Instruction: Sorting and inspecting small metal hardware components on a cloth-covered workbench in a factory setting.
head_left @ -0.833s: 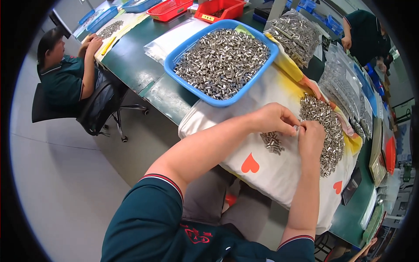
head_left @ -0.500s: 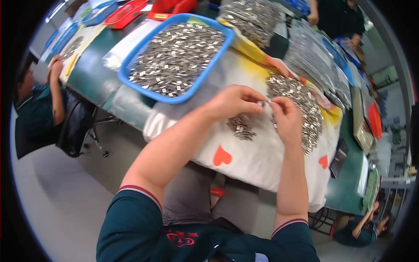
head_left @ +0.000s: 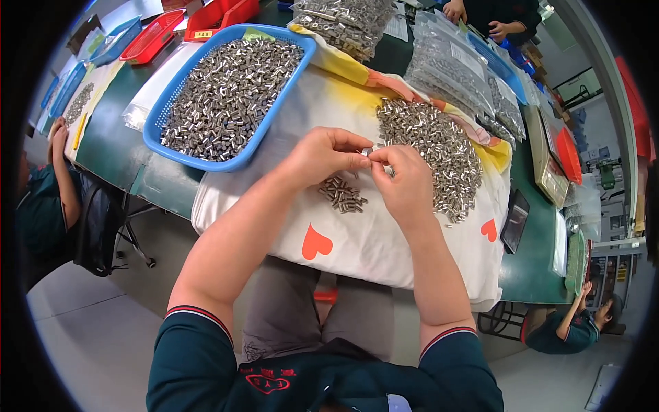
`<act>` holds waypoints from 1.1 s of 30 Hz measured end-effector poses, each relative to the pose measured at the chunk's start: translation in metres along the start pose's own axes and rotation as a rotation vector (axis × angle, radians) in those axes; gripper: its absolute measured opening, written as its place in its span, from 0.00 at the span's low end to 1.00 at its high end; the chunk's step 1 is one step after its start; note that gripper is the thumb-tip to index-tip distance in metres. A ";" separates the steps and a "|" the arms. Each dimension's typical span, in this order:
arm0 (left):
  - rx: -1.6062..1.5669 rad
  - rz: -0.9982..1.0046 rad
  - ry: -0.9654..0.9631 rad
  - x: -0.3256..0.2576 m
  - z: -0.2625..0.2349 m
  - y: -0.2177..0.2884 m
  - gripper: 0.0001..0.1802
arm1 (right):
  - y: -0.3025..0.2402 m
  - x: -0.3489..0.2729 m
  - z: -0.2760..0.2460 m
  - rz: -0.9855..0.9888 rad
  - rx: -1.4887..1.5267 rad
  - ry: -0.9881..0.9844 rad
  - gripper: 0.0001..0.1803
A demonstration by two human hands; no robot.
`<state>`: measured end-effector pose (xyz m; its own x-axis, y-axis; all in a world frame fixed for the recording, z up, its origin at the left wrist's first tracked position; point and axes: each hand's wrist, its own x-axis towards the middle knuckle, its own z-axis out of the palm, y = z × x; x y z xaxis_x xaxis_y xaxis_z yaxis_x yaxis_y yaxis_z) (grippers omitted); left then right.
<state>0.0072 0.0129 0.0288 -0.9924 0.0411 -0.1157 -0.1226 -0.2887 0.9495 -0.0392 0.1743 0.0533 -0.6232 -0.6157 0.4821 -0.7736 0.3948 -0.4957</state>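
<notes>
Left hand [head_left: 322, 154] and right hand [head_left: 405, 182] meet fingertip to fingertip, pinching one small metal sleeve [head_left: 367, 152] between them; loose pile [head_left: 341, 194] just below.

I see a green table [head_left: 113, 141] carrying a white cloth [head_left: 384, 240] with red hearts. A blue basket [head_left: 226, 89] of small metal cylinders, red trays [head_left: 220, 14] and clear bags [head_left: 453, 69] lie there too.

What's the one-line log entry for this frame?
left hand: pinching small metal piece | right hand: pinching same piece | small sorted pile below | loose pile right | blue basket left
</notes>
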 end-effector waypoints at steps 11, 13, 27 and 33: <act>0.074 0.003 -0.029 0.001 -0.002 -0.002 0.17 | 0.019 0.007 -0.012 0.316 0.352 -0.149 0.06; 0.152 0.013 -0.029 0.002 0.001 -0.003 0.17 | 0.034 0.010 -0.011 0.373 0.223 0.042 0.06; 0.351 0.017 -0.139 -0.003 0.001 0.000 0.16 | 0.030 0.011 0.011 0.046 -0.376 -0.038 0.04; -0.028 -0.011 -0.019 0.001 -0.002 0.004 0.16 | 0.013 0.003 -0.007 0.403 0.541 -0.130 0.06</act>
<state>0.0062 0.0099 0.0318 -0.9908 0.0622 -0.1199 -0.1335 -0.3150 0.9397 -0.0522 0.1823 0.0530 -0.8054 -0.5824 0.1106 -0.2969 0.2347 -0.9256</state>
